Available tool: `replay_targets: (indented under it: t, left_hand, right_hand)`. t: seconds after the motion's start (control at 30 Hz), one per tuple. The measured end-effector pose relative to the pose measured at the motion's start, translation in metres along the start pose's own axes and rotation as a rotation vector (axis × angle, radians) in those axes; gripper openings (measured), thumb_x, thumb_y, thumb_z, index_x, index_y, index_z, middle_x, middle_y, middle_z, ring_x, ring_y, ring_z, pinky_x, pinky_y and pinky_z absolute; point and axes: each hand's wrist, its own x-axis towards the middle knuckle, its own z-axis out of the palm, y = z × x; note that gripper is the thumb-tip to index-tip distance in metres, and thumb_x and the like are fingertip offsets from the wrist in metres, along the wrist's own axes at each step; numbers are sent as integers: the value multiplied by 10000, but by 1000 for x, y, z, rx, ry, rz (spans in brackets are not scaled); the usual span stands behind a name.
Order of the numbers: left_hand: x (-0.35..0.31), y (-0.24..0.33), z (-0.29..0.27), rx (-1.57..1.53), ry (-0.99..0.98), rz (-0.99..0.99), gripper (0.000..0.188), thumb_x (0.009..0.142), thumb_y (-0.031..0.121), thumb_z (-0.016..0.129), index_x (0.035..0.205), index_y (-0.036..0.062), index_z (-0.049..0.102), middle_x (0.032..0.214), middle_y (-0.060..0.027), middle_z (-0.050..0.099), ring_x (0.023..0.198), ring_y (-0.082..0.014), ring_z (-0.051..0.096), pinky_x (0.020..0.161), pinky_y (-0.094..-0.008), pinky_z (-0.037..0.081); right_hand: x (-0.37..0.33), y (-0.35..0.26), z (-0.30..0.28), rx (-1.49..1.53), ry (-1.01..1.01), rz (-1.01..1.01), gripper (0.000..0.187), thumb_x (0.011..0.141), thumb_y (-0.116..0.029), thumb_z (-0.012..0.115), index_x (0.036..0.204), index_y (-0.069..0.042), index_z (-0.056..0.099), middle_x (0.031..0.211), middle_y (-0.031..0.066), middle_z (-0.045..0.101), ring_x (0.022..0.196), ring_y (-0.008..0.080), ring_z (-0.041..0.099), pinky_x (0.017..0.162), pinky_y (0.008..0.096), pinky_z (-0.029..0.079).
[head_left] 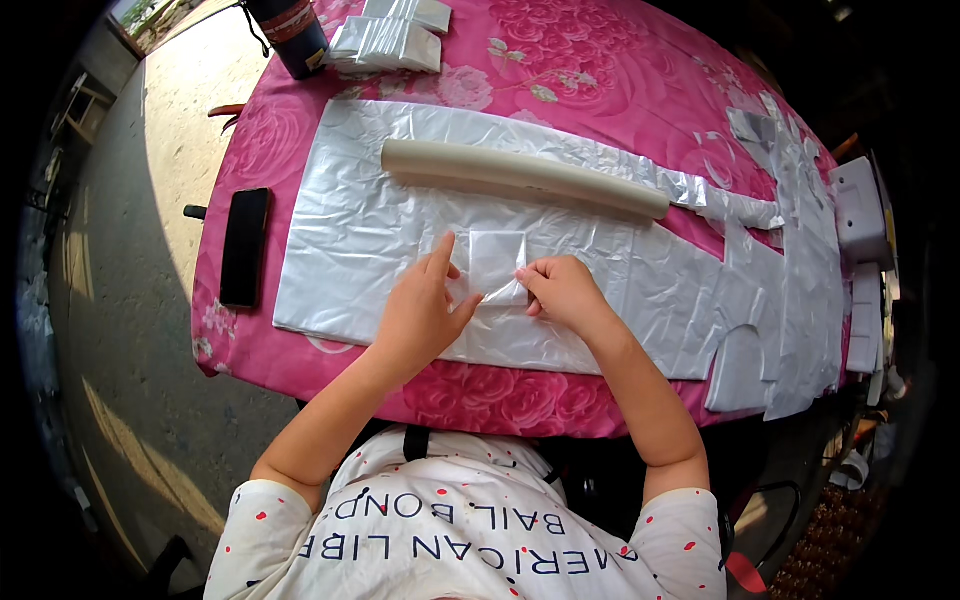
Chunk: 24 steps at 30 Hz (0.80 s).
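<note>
A small folded square of thin whitish plastic (497,255), which looks like a folded plastic bag, lies before me. My right hand (566,290) pinches its right edge between thumb and fingers. On the other side, my left hand (425,300) is open, index finger stretched out and thumb apart, the thumb close to the square's lower left corner. Under both hands spreads a layer of flat, crinkled white plastic bags (340,230), with cut handle ends at the right. Just beyond the square, a beige tube (525,178) lies across these bags.
A pink rose-patterned tablecloth (500,395) covers the table. At the left edge lies a black phone (245,248). Far left stand a dark bottle (290,38) and stacked folded plastic squares (390,42). White containers (860,210) sit beyond the right edge.
</note>
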Motion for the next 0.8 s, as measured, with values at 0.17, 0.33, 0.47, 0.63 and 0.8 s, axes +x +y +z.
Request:
replay_targets:
  t: [0.17, 0.33, 0.47, 0.63, 0.8]
  left_hand:
    - [-4, -8, 23, 333, 73, 527, 669, 751, 179, 672, 1323, -3, 377, 1215, -148, 500, 1123, -297, 481, 936, -407, 401]
    - [6, 4, 44, 470, 10, 468, 798, 788, 413, 601, 1341, -73, 294, 1409, -231, 289, 1343, -346, 231, 1093, -452, 184]
    - [13, -8, 54, 501, 34, 393, 992, 740, 574, 564, 1359, -114, 207, 1431, -281, 198, 1366, -381, 135, 1107, -475, 81]
    - [15, -15, 59, 475, 34, 417, 1070, 703, 620, 563, 1364, -125, 173, 1444, -287, 156, 1377, -383, 85, 1112, -475, 43]
    - [14, -16, 61, 510, 21, 404, 1077, 712, 638, 536, 1362, -136, 163, 1451, -293, 122, 1381, -385, 54, 1108, -486, 28]
  right_hand:
    - [8, -3, -4, -4, -62, 20, 265, 869, -206, 551, 789, 32, 636, 637, 74, 608, 518, 141, 605, 502, 287, 461]
    - [18, 6, -4, 11, -80, 10, 270, 859, -206, 560, 759, 35, 625, 632, 78, 611, 501, 145, 602, 497, 291, 463]
    - [13, 0, -2, -19, -53, 48, 264, 845, -217, 574, 757, 26, 630, 623, 83, 614, 495, 146, 602, 500, 290, 467]
    - [3, -2, 5, -103, 91, -32, 210, 777, -205, 626, 741, 2, 623, 633, 108, 622, 540, 202, 612, 535, 311, 478]
    - [-20, 9, 17, -393, 346, -308, 221, 676, -158, 718, 782, -6, 598, 671, 115, 601, 601, 224, 595, 572, 324, 476]
